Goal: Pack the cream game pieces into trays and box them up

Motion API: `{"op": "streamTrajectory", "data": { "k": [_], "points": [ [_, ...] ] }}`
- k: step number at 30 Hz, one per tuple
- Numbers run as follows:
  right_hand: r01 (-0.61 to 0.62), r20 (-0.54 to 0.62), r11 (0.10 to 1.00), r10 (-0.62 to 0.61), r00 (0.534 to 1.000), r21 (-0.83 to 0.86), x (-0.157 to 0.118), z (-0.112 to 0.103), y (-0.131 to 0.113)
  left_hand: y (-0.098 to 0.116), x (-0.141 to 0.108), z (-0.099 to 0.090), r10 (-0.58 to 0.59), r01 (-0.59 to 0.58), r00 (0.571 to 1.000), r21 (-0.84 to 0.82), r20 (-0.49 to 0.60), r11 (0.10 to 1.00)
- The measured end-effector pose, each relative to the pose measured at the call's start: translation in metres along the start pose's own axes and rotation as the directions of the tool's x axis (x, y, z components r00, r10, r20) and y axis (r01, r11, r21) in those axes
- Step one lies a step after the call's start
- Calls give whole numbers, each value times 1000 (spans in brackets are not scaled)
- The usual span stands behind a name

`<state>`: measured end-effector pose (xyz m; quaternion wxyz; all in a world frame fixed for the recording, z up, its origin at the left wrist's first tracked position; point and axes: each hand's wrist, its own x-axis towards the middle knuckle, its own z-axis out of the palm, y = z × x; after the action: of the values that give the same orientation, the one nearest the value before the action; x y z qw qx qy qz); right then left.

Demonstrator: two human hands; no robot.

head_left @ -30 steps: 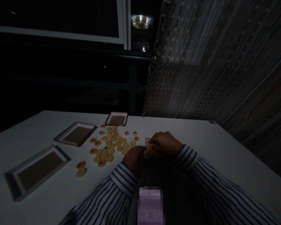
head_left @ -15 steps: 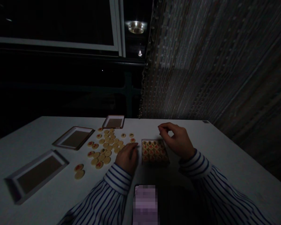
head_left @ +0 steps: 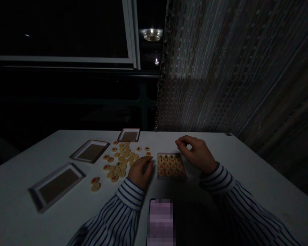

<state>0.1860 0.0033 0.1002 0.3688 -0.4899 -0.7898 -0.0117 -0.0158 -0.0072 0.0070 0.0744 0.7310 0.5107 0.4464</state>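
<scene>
Round xiangqi pieces with red or black characters sit in rows in a small open box (head_left: 172, 177) in front of me. My left hand (head_left: 140, 171) is just left of this box, thumb and forefinger apart, with nothing seen between them. To the box's right, my right hand (head_left: 195, 153) is held with its fingers curled and the thumb tip close to the forefinger; no piece shows at its fingertips. Many loose xiangqi pieces (head_left: 122, 159) lie spread left of my left hand, some face up and others blank side up.
Three more shallow box parts stand at the left: a near tray (head_left: 63, 200), a middle tray (head_left: 105, 150) and a far tray (head_left: 128, 140). A phone (head_left: 161, 222) with a blurred screen lies at the white table's (head_left: 246, 164) near side. A bead-string curtain (head_left: 195, 85) hangs behind.
The view has tilted up and turned slightly left, so the table's things appear shifted right. Both hands keep nearly the same pose beside the box.
</scene>
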Motion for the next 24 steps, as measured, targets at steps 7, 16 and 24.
{"op": "streamTrajectory", "data": {
  "k": [7,16,24],
  "points": [
    [2,34,1000,-2,999,3,1,-1,3,6,0,-11,3,-3,999,1,33,1000],
    [8,54,1000,-8,999,10,1,2,3,-1,16,-45,28,-29,999,82,19,996],
    [20,83,998,-25,996,59,0,9,1,-30,27,-75,-41,53,995,145,-87,988]
  ]
}}
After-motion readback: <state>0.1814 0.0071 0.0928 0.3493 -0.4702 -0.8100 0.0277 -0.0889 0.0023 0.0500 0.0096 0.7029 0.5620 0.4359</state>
